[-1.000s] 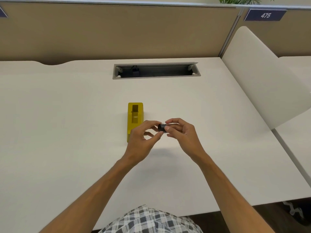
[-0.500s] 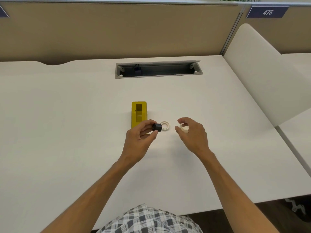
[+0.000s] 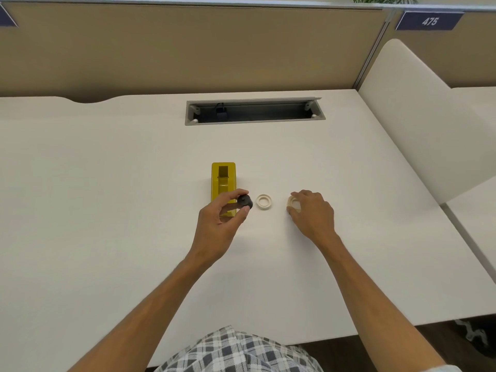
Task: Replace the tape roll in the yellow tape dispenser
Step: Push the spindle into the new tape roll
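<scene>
A person sits at a white desk, both bare forearms reaching forward over it; the yellow tape dispenser stands near the middle of the desk, its long axis pointing away from the person, its top slot open and showing no roll inside. The left hand hovers just in front of and partly over the near end of the dispenser; its thumb and fingers are curled and pinch a small black spool, which is held up off the desk beside the dispenser's right flank. Just to the right of the spool a thin white ring lies flat on the desk, apart from both hands; it looks like a bare core with little or no tape on it, though that cannot be told for certain. Further right, the right hand rests low on the desk with its fingers curled around a cream tape roll; the thumb sits on the near side of the roll and the fingertips on the far side, so the roll is gripped, and whether it is lifted or resting on the surface cannot be told. At the back of the desk a grey cable tray is sunk into the top; behind it stands a tan partition, and a blue sign reading 475 hangs at the upper right; a curved white divider borders the desk on the right; checked fabric shows at the bottom edge.
</scene>
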Motion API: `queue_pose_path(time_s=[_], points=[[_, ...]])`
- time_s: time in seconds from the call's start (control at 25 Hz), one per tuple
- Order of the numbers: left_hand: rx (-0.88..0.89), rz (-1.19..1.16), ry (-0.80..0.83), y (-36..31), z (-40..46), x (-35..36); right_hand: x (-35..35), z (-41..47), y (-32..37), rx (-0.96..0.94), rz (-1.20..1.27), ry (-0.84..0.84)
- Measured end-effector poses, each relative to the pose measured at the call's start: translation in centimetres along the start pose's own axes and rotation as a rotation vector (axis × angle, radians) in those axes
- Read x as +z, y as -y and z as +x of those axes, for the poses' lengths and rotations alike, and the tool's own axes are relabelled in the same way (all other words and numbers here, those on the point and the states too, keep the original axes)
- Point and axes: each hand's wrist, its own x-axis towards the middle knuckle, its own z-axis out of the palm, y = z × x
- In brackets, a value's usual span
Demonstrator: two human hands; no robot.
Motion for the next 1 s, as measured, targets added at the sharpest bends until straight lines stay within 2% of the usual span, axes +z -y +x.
queue_pose_path(time_s=[0.12,0.36,0.6,0.8,1.0], points=[[0.034,0.024,0.025,-0.2,0.0,-0.1,-0.2,0.0,0.1,0.024,0.053,0.0],[0.015,0.012,0.084,-0.4,-0.1,-0.1,-1.9,-1.2,1.7,0.143,0.568,-0.114],[-0.009,-0.032,0.077,-0.8,0.1,-0.1,-4.1,-2.6,3.7,0.028,1.1,-0.04],[-0.039,-0.074,0.011,-1.0,0.2,-0.4,-4.9,-3.7,4.8,-0.024,1.241,0.049],[-0.075,-0.112,-0.022,-1.0,0.0,-0.5,-4.9,-4.4,5.5,0.035,1.353,0.15]])
